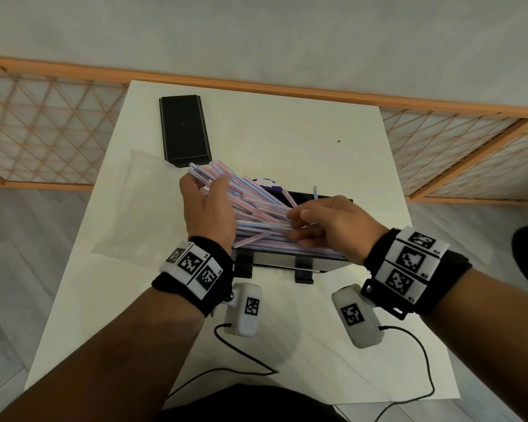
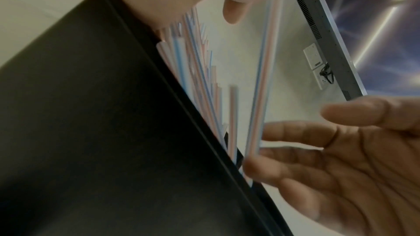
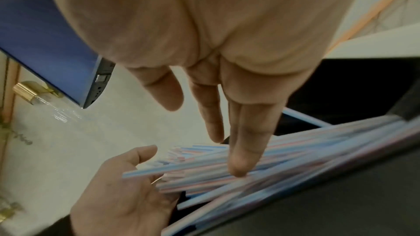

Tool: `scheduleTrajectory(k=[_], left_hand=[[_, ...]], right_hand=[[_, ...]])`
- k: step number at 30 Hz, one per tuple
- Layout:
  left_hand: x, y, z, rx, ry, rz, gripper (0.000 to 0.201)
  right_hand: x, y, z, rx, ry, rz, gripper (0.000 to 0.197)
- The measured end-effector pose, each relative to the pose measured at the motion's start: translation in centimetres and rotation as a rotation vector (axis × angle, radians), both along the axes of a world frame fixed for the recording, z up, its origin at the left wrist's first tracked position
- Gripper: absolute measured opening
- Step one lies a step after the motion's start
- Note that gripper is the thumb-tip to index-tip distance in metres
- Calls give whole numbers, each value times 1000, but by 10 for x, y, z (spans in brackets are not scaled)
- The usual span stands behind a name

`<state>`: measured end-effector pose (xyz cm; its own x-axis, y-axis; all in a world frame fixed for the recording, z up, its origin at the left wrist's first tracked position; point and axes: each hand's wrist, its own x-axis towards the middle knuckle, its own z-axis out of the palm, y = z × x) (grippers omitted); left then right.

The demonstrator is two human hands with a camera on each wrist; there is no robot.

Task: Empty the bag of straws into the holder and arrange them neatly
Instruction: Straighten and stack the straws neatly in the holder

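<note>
Where both hands (image 1: 209, 208) cover them, straws (image 1: 256, 205) hidden, holder (image 1: 287, 263) mostly masked

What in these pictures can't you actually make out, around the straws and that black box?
- Inside of the holder: head view, hidden by the straws and both hands.
- Purple thing behind the straws: head view, mostly covered, unidentifiable.
- Left hand fingers: left wrist view, blurred.
- Clear bag: head view, too faint to trace its edges.

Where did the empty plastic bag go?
In the head view, the clear plastic bag lies flat on the white table, left of the left hand and just below the black lid.
</note>
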<state>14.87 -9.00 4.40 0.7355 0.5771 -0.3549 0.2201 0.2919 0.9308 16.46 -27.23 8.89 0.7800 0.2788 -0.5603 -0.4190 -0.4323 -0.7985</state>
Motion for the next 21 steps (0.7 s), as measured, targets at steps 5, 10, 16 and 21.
scheduleTrajectory(k=[5,10,16,21], left_hand=[[4,5,0,-166,-60,54,18],[9,5,-2,-93,-6,9,28],[7,9,-6,81,139,-1,38],[7,9,-5,206,166,-67,49]], right_hand=[[4,-2,-22,-626,-506,501,42],[2,21,-54,-738,-543,601,61],[4,37,-59,-783,-571,609,74],[9,55,-50,-681,-611,616,60]])
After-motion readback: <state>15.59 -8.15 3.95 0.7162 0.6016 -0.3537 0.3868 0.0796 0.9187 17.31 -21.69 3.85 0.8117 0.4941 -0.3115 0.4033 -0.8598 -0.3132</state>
